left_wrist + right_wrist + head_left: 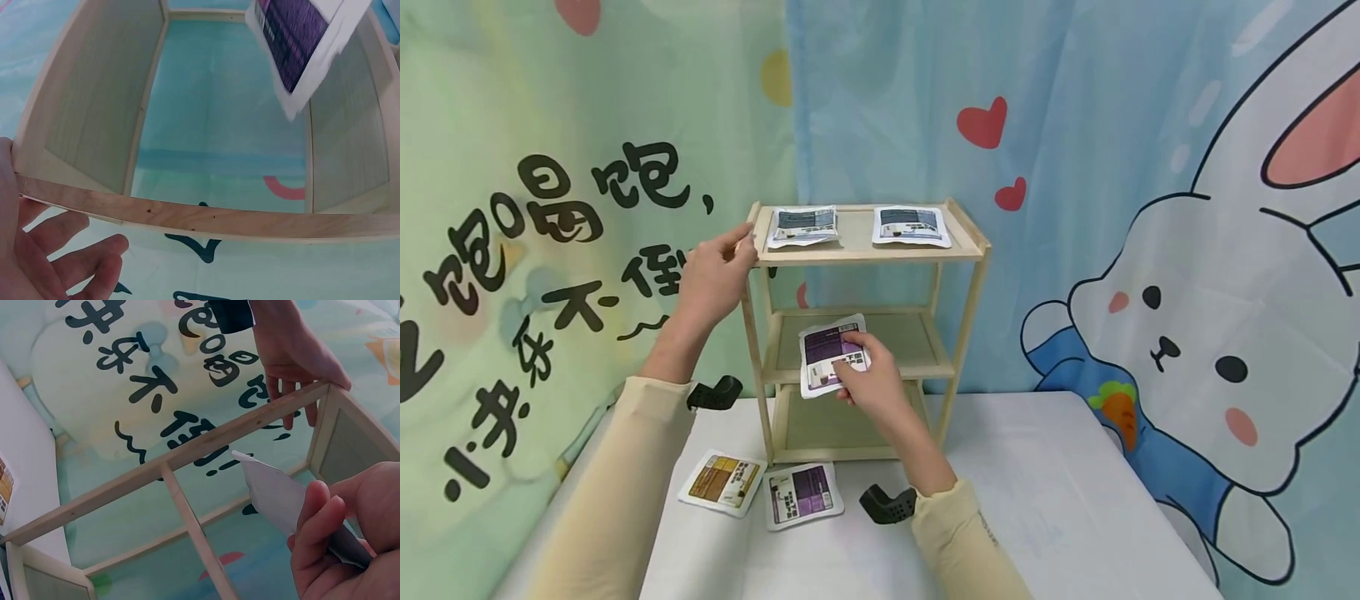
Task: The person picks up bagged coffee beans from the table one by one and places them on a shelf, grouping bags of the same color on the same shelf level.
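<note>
Presently my right hand pinches a packet, my left hand grips the rack, which hard pulling could tip.

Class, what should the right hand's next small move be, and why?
Probably the right hand should ease its flat purple-and-white packet onto the middle shelf of the pale wooden rack: the packet is held up before that shelf, where no packet shows, two flat blue-and-white packets lie on the top shelf, and the left hand holds the rack's upper corner.
</note>
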`<action>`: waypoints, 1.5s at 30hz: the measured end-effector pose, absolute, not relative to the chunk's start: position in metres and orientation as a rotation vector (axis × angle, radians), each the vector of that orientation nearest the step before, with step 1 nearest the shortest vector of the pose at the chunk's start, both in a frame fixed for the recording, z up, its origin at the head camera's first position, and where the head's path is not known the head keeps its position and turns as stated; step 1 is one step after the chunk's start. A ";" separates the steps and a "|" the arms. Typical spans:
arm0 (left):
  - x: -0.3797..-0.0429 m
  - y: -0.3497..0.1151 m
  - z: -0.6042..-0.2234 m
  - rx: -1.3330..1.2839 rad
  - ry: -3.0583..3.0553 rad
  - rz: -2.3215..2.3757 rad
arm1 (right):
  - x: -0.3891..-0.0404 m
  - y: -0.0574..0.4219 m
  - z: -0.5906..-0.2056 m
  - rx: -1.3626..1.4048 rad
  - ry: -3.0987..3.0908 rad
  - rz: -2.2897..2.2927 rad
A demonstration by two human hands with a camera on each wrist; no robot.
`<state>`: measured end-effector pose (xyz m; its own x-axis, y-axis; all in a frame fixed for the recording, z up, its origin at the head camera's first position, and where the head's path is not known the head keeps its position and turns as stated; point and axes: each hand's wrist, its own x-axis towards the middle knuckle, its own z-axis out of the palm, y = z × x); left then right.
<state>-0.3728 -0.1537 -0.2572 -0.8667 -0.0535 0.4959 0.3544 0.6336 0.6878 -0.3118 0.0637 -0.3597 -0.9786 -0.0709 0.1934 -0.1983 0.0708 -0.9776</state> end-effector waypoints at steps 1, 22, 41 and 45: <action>-0.372 -0.154 -0.257 -0.233 -2.375 -1.151 | -0.314 0.061 -0.358 0.294 -2.234 2.061; -0.371 -0.150 -0.258 -0.210 -2.369 -1.120 | -0.357 0.027 -0.332 0.217 -2.346 2.010; -0.371 -0.152 -0.260 -0.193 -2.393 -1.100 | -0.379 0.016 -0.354 0.153 -2.378 2.099; -0.371 -0.151 -0.260 -0.199 -2.388 -1.092 | -0.381 0.017 -0.357 0.175 -2.373 2.120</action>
<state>-0.3715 -0.1513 -0.2596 -0.8628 -0.0733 0.5002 0.3303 0.6673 0.6676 -0.3811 0.0167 -0.3568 -0.9929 -0.1121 0.0394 -0.0517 0.1094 -0.9927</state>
